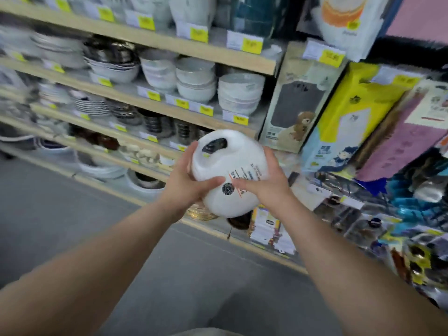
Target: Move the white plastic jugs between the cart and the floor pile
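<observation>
Overhead, wooden shelves of bowls line a grey floor; both hands' grip holds a white jug.

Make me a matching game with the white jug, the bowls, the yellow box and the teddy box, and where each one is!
Things:
1. white jug
2. bowls
3. yellow box
4. teddy box

Places:
A. stacked on a wooden shelf
B. right of the teddy box, leaning
C. held between both hands
D. standing just right of the shelf end

Pairs: 1-C, 2-A, 3-B, 4-D. The left hand and right hand both grip the jug.
</observation>
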Tool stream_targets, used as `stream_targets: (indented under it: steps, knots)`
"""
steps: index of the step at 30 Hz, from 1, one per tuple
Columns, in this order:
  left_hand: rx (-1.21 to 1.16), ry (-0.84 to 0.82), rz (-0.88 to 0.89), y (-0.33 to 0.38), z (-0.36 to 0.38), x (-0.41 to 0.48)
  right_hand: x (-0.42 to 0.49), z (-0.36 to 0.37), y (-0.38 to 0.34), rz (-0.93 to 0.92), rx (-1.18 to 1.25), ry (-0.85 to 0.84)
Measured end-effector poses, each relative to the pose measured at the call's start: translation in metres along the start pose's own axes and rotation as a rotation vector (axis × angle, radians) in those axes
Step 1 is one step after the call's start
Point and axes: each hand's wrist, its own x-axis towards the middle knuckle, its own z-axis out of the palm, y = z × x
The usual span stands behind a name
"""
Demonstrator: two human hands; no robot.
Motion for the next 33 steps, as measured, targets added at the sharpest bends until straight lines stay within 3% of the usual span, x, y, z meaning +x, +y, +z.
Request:
stream_targets:
  steps: [13,20,33]
  knots:
    - [0.025,0.527,0.068,0.060,-0.322,-0.051,0.061,0.355,-0.090,-0.170,-0.002,-0.481]
    - [0.026,0.869,0.087,0.080,-0.443,-0.051,0.101,0.510,-0.128,-0.242,0.027,-0.706]
    - [-0.011,1.225,0.175,0.136,-0.659,0.030,0.226,0.777,-0.219,-0.386,0.075,-1.085]
